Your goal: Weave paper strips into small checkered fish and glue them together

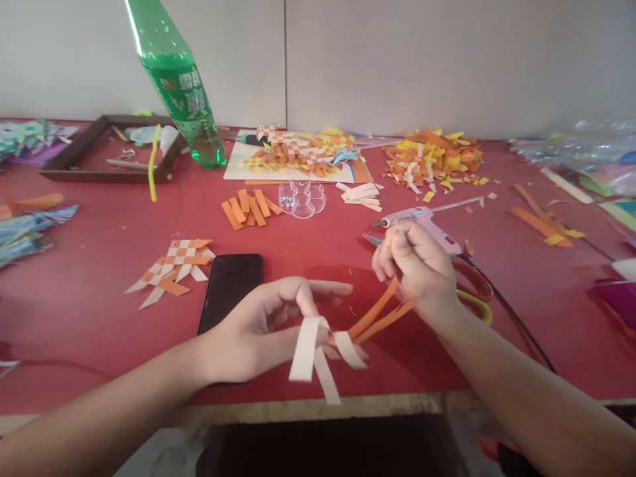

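Cream paper strips (304, 351) hang looped and curled from the thumb and fingers of my left hand (258, 328), where they cross orange paper strips (375, 315). My right hand (417, 265), closed with the fingers curled, grips the far ends of the orange strips and holds them drawn out to the right. The crossing itself is partly hidden by my left fingers. Beneath my left hand lies a black phone (233, 285). Left of the phone are orange and cream woven paper fish (173, 268). A pink glue gun (422, 222) lies just behind my right hand.
Scissors (474, 305) and a dark cord (521, 338) lie by my right wrist. Farther back are cut orange strips (248, 209), a clear bead tray (302, 200), cream strips (362, 195) and paper scraps (432, 159). A green bottle (183, 93) stands beside a dark frame (69, 173).
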A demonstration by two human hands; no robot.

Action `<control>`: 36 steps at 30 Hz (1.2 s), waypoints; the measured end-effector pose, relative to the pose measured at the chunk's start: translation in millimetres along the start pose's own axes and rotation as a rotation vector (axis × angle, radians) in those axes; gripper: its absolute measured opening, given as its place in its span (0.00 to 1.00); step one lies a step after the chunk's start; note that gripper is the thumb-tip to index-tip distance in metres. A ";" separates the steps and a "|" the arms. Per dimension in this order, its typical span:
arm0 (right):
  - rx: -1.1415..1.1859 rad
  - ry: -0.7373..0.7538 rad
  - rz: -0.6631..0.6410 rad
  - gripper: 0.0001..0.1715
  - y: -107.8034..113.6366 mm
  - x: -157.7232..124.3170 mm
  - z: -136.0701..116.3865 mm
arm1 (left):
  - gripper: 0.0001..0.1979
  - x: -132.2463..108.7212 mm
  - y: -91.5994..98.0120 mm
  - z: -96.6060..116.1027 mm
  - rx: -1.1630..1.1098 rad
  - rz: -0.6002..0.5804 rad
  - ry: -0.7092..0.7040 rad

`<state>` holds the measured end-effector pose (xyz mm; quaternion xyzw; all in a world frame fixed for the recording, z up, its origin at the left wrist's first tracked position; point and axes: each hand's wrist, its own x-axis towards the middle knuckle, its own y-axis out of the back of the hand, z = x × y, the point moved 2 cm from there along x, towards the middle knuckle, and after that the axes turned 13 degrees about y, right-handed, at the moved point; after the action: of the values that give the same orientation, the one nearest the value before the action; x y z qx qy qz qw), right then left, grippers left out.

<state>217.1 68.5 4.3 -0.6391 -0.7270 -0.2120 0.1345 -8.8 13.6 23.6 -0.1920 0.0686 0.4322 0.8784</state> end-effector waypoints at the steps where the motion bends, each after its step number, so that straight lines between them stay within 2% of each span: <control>1: -0.017 -0.010 0.001 0.18 -1.3 -0.4 -0.4 | 0.06 1.5 0.2 0.2 -0.052 0.007 0.015; 4: -0.136 -0.059 0.016 0.26 -3.8 -0.6 -2.8 | 0.07 4.5 1.1 3.6 -0.085 0.007 0.009; 6: -0.202 -0.088 0.055 0.26 -3.6 0.5 -3.2 | 0.07 6.0 2.5 4.7 -0.088 0.011 0.004; 9: -0.162 -0.048 0.117 0.09 -3.0 2.6 -2.1 | 0.07 9.2 6.7 0.3 -0.142 0.078 0.015; 11: -0.037 -0.018 0.106 0.24 -4.4 2.8 -1.3 | 0.06 11.5 10.5 -5.5 -0.201 0.168 0.014; 12: 0.032 -0.033 0.079 0.26 -5.9 2.2 -1.1 | 0.06 12.4 12.1 -8.2 -0.220 0.209 0.003; 15: 0.264 -0.196 -0.017 0.22 -12.9 -2.5 -1.3 | 0.07 14.5 15.4 -14.5 -0.265 0.288 0.021; 18: 0.458 -0.356 -0.083 0.34 -21.1 -8.5 -4.0 | 0.06 15.3 16.9 -15.2 -0.247 0.365 0.017; 22: 0.416 -0.448 -0.070 0.32 -26.6 -11.8 -5.0 | 0.06 15.8 15.3 -12.0 -0.197 0.400 -0.008; 23: 0.382 -0.457 -0.049 0.34 -26.7 -11.6 -4.6 | 0.07 15.9 14.2 -11.3 -0.192 0.394 -0.006; 27: 0.297 -0.429 0.014 0.35 -23.0 -9.0 -3.1 | 0.09 16.0 10.7 -10.4 -0.150 0.372 0.030; 29: 0.233 -0.390 -0.007 0.34 -19.0 -7.8 -3.0 | 0.09 15.9 11.9 -10.9 -0.120 0.394 0.012; 33: -0.017 -0.252 -0.167 0.35 -11.8 -7.4 -3.2 | 0.04 11.8 21.6 -8.4 0.000 0.628 -0.242; 36: -0.177 -0.110 -0.183 0.39 -8.8 -7.4 -1.2 | 0.04 9.8 25.8 -7.0 0.078 0.713 -0.294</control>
<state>209.5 60.7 0.7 -0.5900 -0.7670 -0.2514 0.0176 -22.6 32.2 7.2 -0.0583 0.0207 0.7304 0.6802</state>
